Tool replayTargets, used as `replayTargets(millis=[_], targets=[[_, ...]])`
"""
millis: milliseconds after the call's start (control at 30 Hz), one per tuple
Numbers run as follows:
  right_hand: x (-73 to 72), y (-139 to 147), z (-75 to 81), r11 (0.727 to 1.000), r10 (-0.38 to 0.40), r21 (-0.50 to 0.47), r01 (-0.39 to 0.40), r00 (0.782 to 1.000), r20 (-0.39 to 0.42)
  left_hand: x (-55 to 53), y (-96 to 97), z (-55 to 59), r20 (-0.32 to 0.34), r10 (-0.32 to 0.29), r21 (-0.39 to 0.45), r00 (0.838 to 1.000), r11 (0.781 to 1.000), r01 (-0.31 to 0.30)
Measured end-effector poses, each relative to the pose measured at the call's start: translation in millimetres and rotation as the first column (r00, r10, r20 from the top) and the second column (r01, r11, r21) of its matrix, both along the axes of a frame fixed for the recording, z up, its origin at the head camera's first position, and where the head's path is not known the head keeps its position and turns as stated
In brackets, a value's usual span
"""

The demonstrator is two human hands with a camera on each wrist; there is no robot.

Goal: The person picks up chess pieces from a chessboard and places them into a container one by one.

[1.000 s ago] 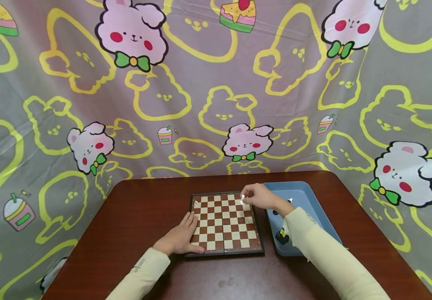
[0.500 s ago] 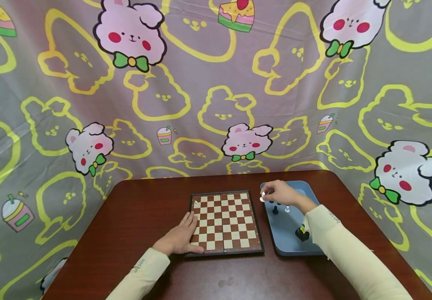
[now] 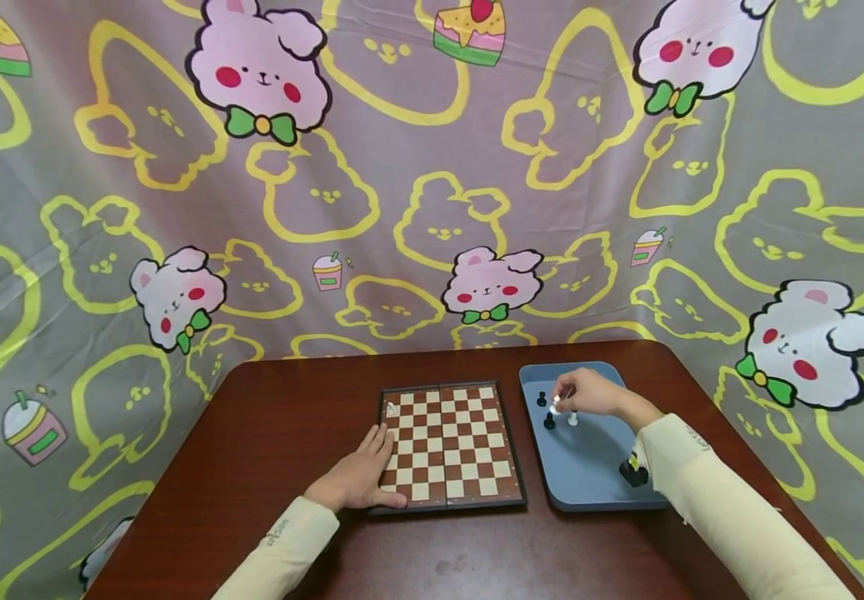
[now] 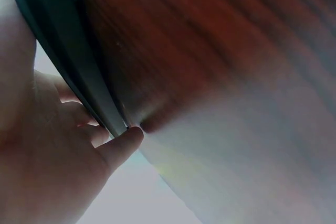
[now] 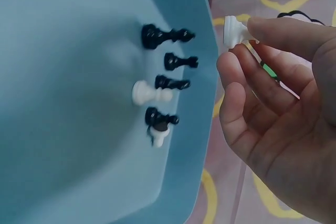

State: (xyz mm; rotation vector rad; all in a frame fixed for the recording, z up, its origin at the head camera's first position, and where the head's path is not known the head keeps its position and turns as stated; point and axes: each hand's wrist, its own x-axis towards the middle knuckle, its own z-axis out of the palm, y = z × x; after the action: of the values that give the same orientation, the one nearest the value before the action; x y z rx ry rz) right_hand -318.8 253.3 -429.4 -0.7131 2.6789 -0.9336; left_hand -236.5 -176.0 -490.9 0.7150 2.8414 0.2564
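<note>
My right hand [image 3: 589,392] is over the far part of the blue tray [image 3: 589,467], pinching a small white chess piece [image 5: 232,32] between thumb and fingertips; its top is covered by the fingers. Several black chess pieces [image 5: 168,35] and a white pawn [image 5: 149,93] stand in the tray near the held piece. My left hand [image 3: 360,471] rests against the left side of the brown and cream chessboard [image 3: 446,446], fingers extended along the edge and thumb at the near left corner. In the left wrist view the thumb touches the board's dark rim [image 4: 89,66].
The tray lies to the right of the board, with a narrow strip of table [image 3: 525,442] between them. A dark device [image 3: 634,471] with a yellow part sits at my right wrist. A patterned cloth [image 3: 379,208] hangs behind and beside the table.
My right hand has moved right, from the board's far right corner over to the tray, still holding the white chess piece. The left hand stays on the board's edge.
</note>
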Motion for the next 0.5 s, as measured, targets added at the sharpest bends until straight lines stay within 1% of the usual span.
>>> replayTargets(millis=[300,500], targets=[[4.2,12.1,-7.6,0.999,-0.002,0.034,0.002,1.0,-0.001,-0.1,-0.8,-0.4,0.0,-0.003,0.009,1.0,1.0,0.003],[7.1,13.6,-10.0,0.999,-0.022,0.025,0.022,0.999,0.03,1.4,-0.7,0.6,-0.01,-0.026,0.002,1.0,1.0,0.026]])
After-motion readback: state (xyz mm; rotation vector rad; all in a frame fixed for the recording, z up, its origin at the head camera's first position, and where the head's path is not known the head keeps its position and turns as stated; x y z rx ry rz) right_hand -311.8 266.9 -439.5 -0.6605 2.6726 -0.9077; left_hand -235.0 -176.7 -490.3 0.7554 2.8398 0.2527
